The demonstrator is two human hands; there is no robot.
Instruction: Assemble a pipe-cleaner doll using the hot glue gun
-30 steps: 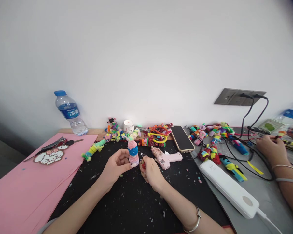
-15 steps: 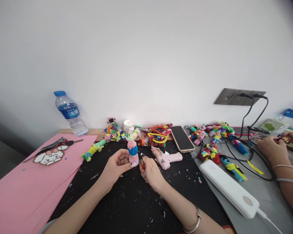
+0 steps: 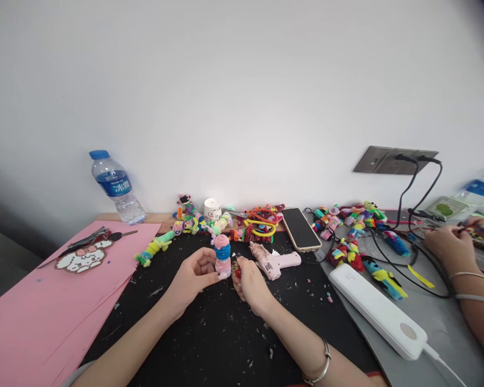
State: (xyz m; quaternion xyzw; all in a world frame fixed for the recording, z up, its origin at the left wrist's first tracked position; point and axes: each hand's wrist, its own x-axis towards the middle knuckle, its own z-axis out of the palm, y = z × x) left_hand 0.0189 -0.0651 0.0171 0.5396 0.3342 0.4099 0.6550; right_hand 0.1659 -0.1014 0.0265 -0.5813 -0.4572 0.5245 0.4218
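My left hand (image 3: 199, 273) pinches a pink and blue pipe-cleaner figure (image 3: 222, 257) near its base, holding it upright above the black mat (image 3: 210, 349). Close beside it, my right hand (image 3: 250, 284) is closed round a small object with red showing at the fingers; its kind is mostly hidden. A pale pink glue gun (image 3: 280, 263) lies just right of my right hand, its nozzle end stained brown. Behind my hands, scissors with orange and yellow handles (image 3: 262, 228) rest among fuzzy coloured figures (image 3: 193, 217) and a small white cup (image 3: 212, 208).
A water bottle (image 3: 119, 188) leans on the wall at left, behind pink sheets (image 3: 36, 312). A phone (image 3: 301, 228), a white power strip (image 3: 379, 312) and black cables lie to the right. A co-worker's hands (image 3: 452, 247) work at the far right. Small scraps dot the mat.
The pink and blue figure has shifted slightly right and down in my left hand, turning a little. My right hand has barely moved.
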